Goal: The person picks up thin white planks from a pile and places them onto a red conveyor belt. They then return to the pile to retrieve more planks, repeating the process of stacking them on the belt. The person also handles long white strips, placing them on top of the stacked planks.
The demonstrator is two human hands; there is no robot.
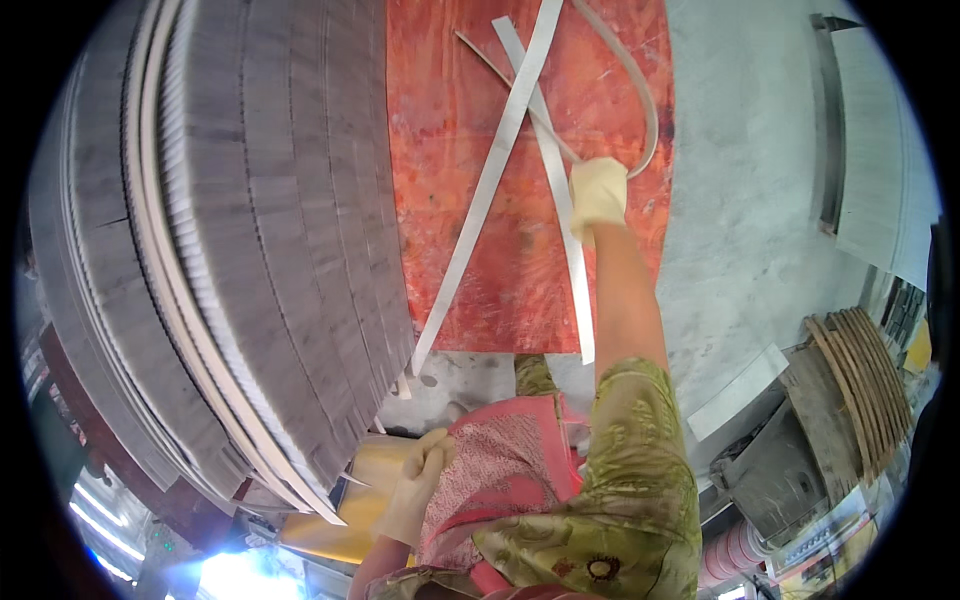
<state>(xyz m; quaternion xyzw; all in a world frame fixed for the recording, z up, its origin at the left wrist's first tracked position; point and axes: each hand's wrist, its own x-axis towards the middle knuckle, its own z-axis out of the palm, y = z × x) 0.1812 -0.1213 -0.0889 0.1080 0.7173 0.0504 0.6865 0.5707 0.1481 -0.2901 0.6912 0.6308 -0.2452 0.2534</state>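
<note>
My right hand [600,195], in a cream glove, is reached out over a red, stained sheet [480,290]. Its fingers are closed on a thin pale strip [650,110] that loops up along the sheet's right side. Another thin length runs from the same hand to the upper left; whether it is the same strip I cannot tell. Two flat white strips [487,190] lie crossed on the sheet, one passing beside my right wrist. My left hand [415,490], also gloved, is curled beside my pink apron [480,470]; anything in its fingers is hidden.
Tall rows of stacked grey strips [300,200] fill the left, with pale strips [150,180] along them. Grey floor [740,200] lies to the right. Curved wooden slats [860,390], a white panel [740,390] and a pale board [880,140] are farther right.
</note>
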